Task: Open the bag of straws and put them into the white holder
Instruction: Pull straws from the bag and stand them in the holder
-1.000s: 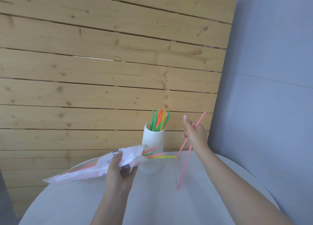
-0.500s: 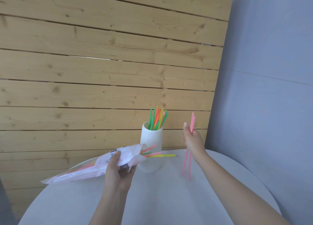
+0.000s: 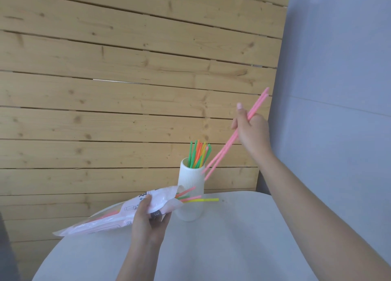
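A white ribbed holder (image 3: 190,187) stands on the round white table (image 3: 222,244) near the wooden wall, with several green, orange and yellow straws (image 3: 198,154) upright in it. My left hand (image 3: 149,221) grips the open plastic bag of straws (image 3: 118,215), held above the table to the holder's left; several straw ends stick out of its mouth toward the holder. My right hand (image 3: 250,130) is raised up and to the right of the holder, closed on two pink straws (image 3: 228,142) that slant down-left, their lower tips beside the holder's rim.
A wooden plank wall (image 3: 127,79) rises directly behind the table. A blue-grey wall (image 3: 338,90) closes off the right side. The table's curved front-left edge falls away toward the lower left.
My right hand has lifted the pink straws from beside the table surface and tilted them, bringing their lower tips up next to the holder's rim. The left hand and bag have stayed put.
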A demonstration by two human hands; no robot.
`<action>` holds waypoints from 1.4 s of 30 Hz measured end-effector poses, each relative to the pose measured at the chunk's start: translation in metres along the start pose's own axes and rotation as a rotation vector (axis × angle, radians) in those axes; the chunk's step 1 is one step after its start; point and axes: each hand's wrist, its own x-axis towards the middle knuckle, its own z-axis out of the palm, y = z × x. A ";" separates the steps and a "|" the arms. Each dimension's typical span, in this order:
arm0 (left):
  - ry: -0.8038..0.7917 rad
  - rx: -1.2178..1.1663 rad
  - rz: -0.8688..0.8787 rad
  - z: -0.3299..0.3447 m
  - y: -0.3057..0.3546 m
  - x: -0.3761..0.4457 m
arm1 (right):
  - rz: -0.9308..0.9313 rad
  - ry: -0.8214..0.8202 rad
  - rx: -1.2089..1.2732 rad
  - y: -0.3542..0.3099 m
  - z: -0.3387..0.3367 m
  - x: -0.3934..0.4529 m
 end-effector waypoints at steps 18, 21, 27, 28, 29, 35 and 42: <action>-0.014 -0.031 -0.021 0.002 0.005 -0.002 | 0.068 -0.115 -0.210 0.007 0.075 0.016; -0.007 -0.034 -0.026 0.002 0.006 0.000 | 0.113 -0.221 -0.470 0.019 0.083 0.011; 0.000 -0.047 -0.041 0.003 0.009 0.000 | 0.181 -0.170 -0.287 0.025 0.087 0.005; -0.002 -0.049 -0.042 0.002 0.010 0.000 | 0.154 -0.133 -0.227 0.024 0.086 0.004; -0.003 -0.049 -0.041 0.003 0.010 0.000 | 0.126 -0.130 -0.201 0.024 0.085 0.003; 0.019 -0.063 -0.033 0.006 0.013 -0.001 | 0.027 -0.409 -0.516 0.023 0.078 -0.009; 0.029 -0.083 -0.036 0.016 0.016 -0.008 | -0.066 -0.340 -0.281 0.024 0.057 -0.043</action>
